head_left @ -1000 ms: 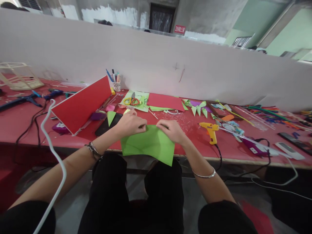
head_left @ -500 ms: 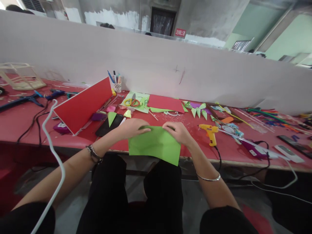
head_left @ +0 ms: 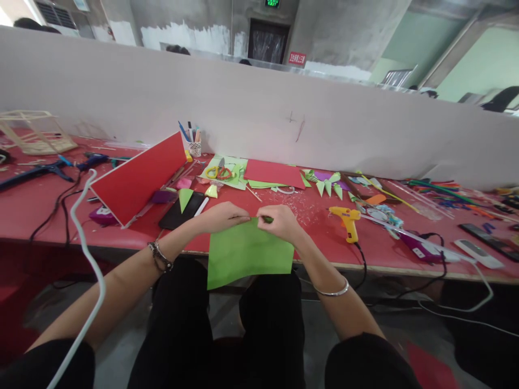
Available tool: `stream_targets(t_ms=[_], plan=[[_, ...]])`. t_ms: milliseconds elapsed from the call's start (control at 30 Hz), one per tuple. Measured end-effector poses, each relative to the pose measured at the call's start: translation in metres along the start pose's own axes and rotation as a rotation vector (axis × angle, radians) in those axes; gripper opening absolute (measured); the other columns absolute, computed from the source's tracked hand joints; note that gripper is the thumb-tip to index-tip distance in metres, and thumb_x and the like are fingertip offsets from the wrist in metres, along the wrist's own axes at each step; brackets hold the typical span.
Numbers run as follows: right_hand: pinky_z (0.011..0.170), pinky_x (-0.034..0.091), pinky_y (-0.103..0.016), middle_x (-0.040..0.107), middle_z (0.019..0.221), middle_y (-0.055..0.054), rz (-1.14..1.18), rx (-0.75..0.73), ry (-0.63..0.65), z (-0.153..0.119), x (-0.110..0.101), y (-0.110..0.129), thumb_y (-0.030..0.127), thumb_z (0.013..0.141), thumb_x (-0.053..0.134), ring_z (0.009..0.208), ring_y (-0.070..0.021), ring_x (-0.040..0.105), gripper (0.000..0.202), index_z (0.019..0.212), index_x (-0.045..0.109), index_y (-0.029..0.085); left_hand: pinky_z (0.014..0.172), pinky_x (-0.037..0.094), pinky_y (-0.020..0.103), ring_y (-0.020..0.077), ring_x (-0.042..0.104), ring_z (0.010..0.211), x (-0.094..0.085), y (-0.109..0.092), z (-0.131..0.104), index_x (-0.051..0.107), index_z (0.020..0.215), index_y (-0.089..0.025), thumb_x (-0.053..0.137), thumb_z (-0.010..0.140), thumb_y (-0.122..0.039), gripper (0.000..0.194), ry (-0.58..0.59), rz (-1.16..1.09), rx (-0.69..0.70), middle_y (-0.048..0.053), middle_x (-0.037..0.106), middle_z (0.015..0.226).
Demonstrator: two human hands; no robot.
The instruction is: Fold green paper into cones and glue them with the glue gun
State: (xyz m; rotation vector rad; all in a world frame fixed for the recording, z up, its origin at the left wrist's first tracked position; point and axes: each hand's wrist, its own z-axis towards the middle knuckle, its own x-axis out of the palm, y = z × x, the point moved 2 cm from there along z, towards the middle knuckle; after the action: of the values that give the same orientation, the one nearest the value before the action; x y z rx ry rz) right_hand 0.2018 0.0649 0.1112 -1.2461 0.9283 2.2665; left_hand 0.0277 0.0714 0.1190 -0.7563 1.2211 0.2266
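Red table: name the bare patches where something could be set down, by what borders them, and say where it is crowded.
On the red table, one bare patch lies left of the red board, crossed only by black cables. Another lies along the near edge between the glue gun and the purple tool. The back strip, from the pen cup rightwards, is crowded.

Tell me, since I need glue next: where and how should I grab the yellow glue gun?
Take the yellow plastic glue gun by its handle, which points toward the red table's near edge. Come from the near side with the right hand; its nozzle points left.
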Motion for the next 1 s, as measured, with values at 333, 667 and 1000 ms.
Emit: stream_targets(t_ms=[333, 667, 1000], plan=[[0.056, 0.032, -0.023, 0.056, 0.059, 0.000, -0.117, 0.223, -0.179, -0.042, -0.021, -0.058, 0.019, 0.072, 0.046, 0.055, -0.0114, 0.046, 0.013, 0.062, 0.054, 0.019, 0.049, 0.031, 0.019, 0.0086, 0.042, 0.048, -0.002, 0.026, -0.021, 0.050, 0.060, -0.016, 0.032, 0.089, -0.034, 0.039, 0.043, 0.039, -0.034, -0.003, 0.045, 0.053], [0.060, 0.032, -0.023, 0.064, 0.077, -0.003, -0.077, 0.081, 0.217, -0.012, 0.012, -0.011, 0.030, 0.088, 0.041, 0.068, -0.0142, 0.055, 0.022, 0.085, 0.060, 0.020, 0.061, 0.035, 0.024, 0.0111, 0.053, 0.051, 0.012, 0.008, 0.005, 0.061, 0.071, -0.016, 0.041, 0.085, -0.022, 0.025, -0.022, 0.417, 0.069, 0.000, 0.061, 0.057], [0.057, 0.030, -0.020, 0.056, 0.066, 0.001, 0.186, 0.047, 0.143, -0.008, 0.006, -0.004, 0.029, 0.088, 0.040, 0.059, -0.0097, 0.046, 0.025, 0.075, 0.057, 0.016, 0.062, 0.031, 0.030, 0.0096, 0.042, 0.044, 0.021, -0.007, 0.011, 0.052, 0.058, -0.017, 0.041, 0.077, -0.016, 0.022, -0.318, 0.614, 0.156, -0.002, 0.056, 0.049]])
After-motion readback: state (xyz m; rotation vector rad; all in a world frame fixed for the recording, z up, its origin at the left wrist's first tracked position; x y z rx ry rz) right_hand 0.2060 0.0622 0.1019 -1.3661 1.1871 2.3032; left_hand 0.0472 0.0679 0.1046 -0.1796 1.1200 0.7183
